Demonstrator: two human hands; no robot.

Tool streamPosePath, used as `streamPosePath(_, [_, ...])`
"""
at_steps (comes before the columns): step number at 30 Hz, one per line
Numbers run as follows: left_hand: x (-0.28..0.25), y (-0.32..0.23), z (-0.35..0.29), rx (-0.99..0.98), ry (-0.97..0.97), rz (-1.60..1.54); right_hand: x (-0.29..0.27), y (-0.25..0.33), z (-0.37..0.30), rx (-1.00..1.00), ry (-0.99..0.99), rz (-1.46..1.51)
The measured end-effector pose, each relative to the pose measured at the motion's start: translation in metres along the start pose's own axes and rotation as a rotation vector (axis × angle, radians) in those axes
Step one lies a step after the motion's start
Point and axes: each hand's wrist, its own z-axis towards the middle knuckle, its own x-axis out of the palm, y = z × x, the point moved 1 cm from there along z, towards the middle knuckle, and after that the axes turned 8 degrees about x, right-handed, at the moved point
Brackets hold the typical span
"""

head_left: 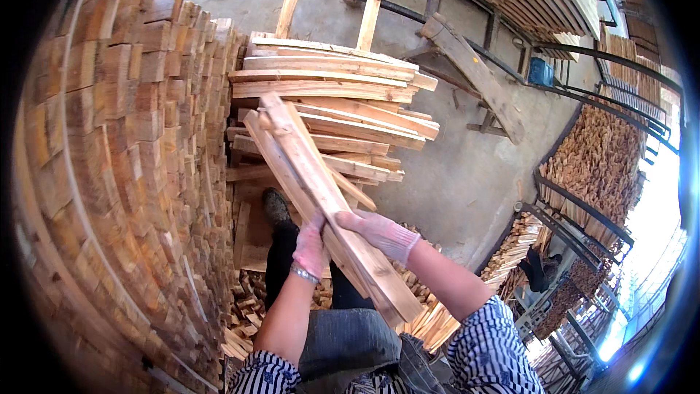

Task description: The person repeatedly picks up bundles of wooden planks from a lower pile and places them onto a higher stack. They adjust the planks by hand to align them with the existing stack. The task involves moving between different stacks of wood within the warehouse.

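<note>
A small bundle of long wooden boards (306, 168) slants across the middle of the view, its near end low by my lap and its far end over a pile of loose boards. My left hand (311, 246), in a pinkish glove, grips the bundle from its left side. From the right, my right hand (379, 232) in a similar glove closes round the same boards, thumb on top. The undersides of both hands' grips are hidden by the wood. Beyond lies the pile of loose boards (328, 87), stacked roughly crosswise.
A tall wall of stacked timber (138, 146) rises close on my left. A plank (477, 76) leans by a dark metal frame (394, 6). Racks hold heaps of wood pieces (598, 160) at right. A blue container (540, 71) stands near the frame. Short offcuts lie around my legs.
</note>
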Motion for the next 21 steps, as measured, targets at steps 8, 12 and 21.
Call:
streamPosePath(8, [0.037, 0.025, -0.153, -0.09, 0.03, 0.238, 0.01, -0.07, -0.133, 0.189, 0.048, 0.29])
streamPosePath(12, [0.067, 0.007, -0.2, -0.104, -0.028, 0.437, 0.019, -0.066, -0.176, 0.052, 0.09, 0.3])
streamPosePath(21, [0.049, -0.024, -0.052, -0.149, 0.163, 0.336, 0.004, -0.007, -0.07, -0.093, 0.164, 0.548])
